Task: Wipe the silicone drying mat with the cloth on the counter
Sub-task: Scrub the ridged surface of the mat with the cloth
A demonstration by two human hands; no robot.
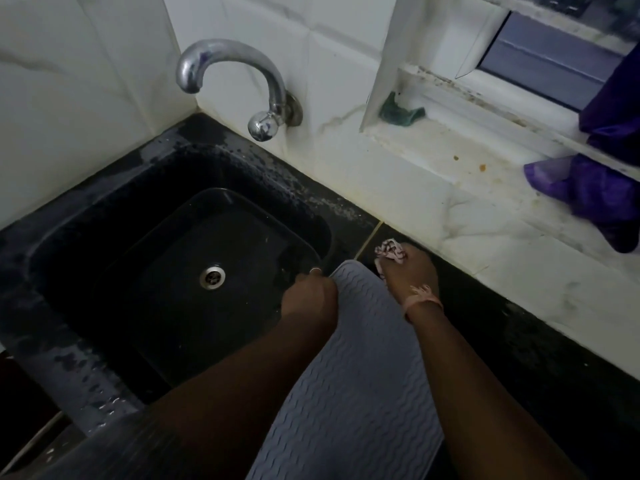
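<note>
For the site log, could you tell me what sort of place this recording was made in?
Most likely a home kitchen, at the sink corner. A black sink is set in a dark counter under a chrome wall tap, the walls are tiled, and a grey silicone drying mat lies beside the basin.

Before us, open sink basin at left, faucet overhanging its far corner, tiled ledge walling our counter at right.

The head view looks steeply down, close over sink and counter.
</note>
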